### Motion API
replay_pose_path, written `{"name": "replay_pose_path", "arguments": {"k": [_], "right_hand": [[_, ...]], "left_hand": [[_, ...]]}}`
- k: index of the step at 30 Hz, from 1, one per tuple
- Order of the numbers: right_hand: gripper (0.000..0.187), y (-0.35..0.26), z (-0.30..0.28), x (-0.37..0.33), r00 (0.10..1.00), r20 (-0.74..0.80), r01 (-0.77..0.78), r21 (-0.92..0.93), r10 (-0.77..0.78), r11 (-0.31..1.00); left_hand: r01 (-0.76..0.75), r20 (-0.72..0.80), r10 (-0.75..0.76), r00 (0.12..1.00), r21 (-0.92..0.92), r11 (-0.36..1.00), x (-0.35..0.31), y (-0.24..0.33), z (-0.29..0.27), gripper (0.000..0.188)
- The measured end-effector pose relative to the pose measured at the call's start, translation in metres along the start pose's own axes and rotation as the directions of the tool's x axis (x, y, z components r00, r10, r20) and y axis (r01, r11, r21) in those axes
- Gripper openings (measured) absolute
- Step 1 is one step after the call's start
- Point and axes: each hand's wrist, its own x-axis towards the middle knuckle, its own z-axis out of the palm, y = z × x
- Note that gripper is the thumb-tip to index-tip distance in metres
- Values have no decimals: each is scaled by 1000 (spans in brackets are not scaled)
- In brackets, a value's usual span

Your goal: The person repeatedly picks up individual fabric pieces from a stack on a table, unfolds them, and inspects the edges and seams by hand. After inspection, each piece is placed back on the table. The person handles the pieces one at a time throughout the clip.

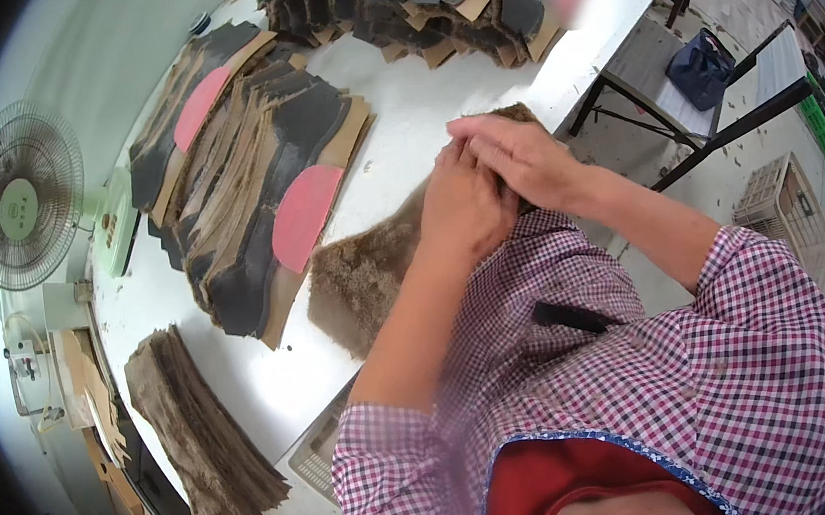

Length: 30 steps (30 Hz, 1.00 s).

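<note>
Two hands meet over fur; beige crate, contents unclear.

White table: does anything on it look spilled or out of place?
A few dark specks dot the white table, like stray crumbs on a pale surface. The brown fleece stack at lower left also looks odd: its near end seems to jut past the table's edge. I see no obvious spill.
</note>
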Motion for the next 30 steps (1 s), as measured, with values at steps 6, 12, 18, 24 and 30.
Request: {"name": "replay_pose_path", "arguments": {"k": [6, 12, 18, 24, 30], "right_hand": [[53, 14, 4, -3, 950, 288, 241, -440, -119, 865], [70, 16, 14, -5, 928, 359, 342, -715, -99, 609], [70, 18, 8, -7, 939, 334, 322, -758, -87, 567], [73, -15, 40, -19, 864, 481, 458, -628, -149, 629], [67, -17, 79, -36, 831, 492, 506, -480, -258, 717]], "left_hand": [[71, -16, -71, 997, 19, 997, -37, -4, 2, 58], [194, 1, -201, 980, 259, 946, -88, -8, -10, 68], [327, -7, -341, 940, 306, 894, -146, -16, -42, 75], [370, -87, -362, 928, 319, 872, -181, -26, -51, 98], [397, -76, -398, 914, 361, 844, -181, -26, -48, 106]]}}
